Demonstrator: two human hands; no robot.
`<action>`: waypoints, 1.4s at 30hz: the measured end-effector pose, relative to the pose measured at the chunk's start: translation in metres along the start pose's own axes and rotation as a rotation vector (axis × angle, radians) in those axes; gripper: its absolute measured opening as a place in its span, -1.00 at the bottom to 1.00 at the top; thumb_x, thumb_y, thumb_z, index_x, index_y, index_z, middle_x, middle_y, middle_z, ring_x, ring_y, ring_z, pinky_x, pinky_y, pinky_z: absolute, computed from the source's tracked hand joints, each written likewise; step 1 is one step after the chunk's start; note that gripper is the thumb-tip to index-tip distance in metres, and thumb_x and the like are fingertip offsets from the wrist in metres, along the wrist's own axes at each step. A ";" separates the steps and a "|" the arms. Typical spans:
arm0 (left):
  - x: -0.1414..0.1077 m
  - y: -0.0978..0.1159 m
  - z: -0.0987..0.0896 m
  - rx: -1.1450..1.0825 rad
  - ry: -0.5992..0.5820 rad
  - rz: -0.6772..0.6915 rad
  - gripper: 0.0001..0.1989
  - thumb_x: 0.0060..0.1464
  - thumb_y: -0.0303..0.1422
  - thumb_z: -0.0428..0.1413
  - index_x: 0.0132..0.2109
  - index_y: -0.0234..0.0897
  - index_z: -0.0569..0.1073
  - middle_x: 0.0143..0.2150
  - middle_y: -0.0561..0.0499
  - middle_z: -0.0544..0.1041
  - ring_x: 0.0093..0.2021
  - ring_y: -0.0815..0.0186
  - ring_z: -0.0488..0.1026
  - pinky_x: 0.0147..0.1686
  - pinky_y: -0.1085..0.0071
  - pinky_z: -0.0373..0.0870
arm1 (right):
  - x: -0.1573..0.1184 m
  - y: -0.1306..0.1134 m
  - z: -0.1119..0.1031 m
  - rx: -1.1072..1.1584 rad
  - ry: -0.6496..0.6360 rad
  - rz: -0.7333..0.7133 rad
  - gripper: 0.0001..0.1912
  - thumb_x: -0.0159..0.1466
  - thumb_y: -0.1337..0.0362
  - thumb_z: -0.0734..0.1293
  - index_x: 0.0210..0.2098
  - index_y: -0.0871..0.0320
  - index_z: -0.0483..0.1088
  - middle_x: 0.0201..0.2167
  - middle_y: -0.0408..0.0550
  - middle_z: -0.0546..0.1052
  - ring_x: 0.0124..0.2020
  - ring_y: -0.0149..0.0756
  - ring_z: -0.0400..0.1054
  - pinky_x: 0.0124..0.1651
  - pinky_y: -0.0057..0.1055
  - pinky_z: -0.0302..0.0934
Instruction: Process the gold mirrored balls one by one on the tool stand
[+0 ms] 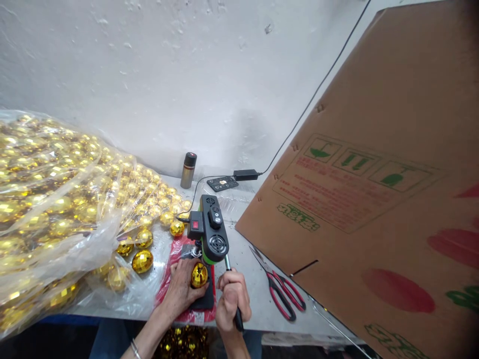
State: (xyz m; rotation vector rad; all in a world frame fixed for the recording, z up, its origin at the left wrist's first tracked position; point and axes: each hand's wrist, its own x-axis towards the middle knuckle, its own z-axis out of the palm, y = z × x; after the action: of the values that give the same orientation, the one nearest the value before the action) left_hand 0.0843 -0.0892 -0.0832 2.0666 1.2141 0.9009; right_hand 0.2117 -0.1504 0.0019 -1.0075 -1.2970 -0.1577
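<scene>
A gold mirrored ball point(199, 275) sits under the head of a small black and green machine point(214, 229). My left hand point(182, 287) is wrapped round the ball from the left, with the thumb at its lower edge. My right hand point(234, 301) grips the black-ended metal lever point(238, 316) on the machine's right side, fingers closed. Below the ball lies the machine's black base, on a red plastic sheet point(164, 290).
A clear bag of gold balls point(56, 199) fills the left, with loose balls point(142, 261) beside it. Red-handled scissors point(286, 294) lie right, by a large carton point(359, 199). Behind stand a bottle point(187, 170), a black panel point(222, 184) and a cabled adapter point(246, 175).
</scene>
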 end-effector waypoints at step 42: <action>0.002 -0.035 -0.120 0.682 -0.020 -0.265 -0.53 0.27 -0.42 0.19 0.30 -0.37 0.53 0.00 -0.31 0.70 0.02 -0.14 0.68 0.07 0.01 0.55 | 0.045 -0.036 -0.011 0.055 -0.112 0.024 -0.64 0.57 0.47 0.14 -0.35 0.05 0.25 -0.43 -0.21 0.36 -0.44 -0.42 0.30 -0.41 -0.47 0.18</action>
State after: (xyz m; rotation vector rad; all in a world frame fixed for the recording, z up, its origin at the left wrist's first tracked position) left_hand -0.0267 -0.0559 -0.0358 2.3094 1.9219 0.3587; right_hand 0.2127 -0.1602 0.0596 -0.9964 -1.3833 -0.0470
